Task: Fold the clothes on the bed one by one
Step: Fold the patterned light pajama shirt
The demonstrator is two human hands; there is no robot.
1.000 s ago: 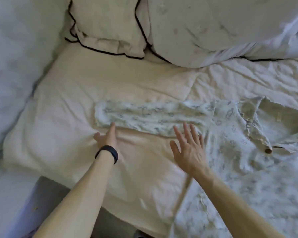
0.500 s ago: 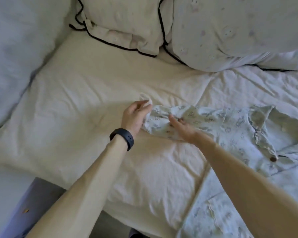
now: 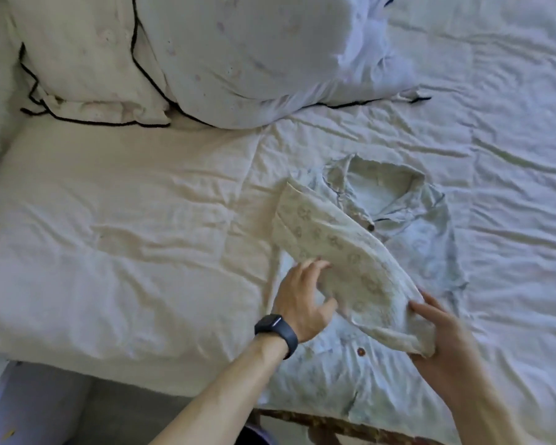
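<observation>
On rumpled bed [image 3: 109,252]: right grip [image 3: 443,332] pinches crinkled printed sleeve [image 3: 334,245]; left grip [image 3: 302,300] loose-fingered, touching it.

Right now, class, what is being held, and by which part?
The right hand grips the shirt's sleeve at its cuff end; the left hand only touches its edge.

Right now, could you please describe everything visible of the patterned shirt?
The shirt is pale, thin, crinkled cloth with a faint print, an open collar and brown buttons. It lies front up on the white sheet, at its near edge. One sleeve crosses its front diagonally; the right hand grips the sleeve's end, the left hand touches its side.
</observation>
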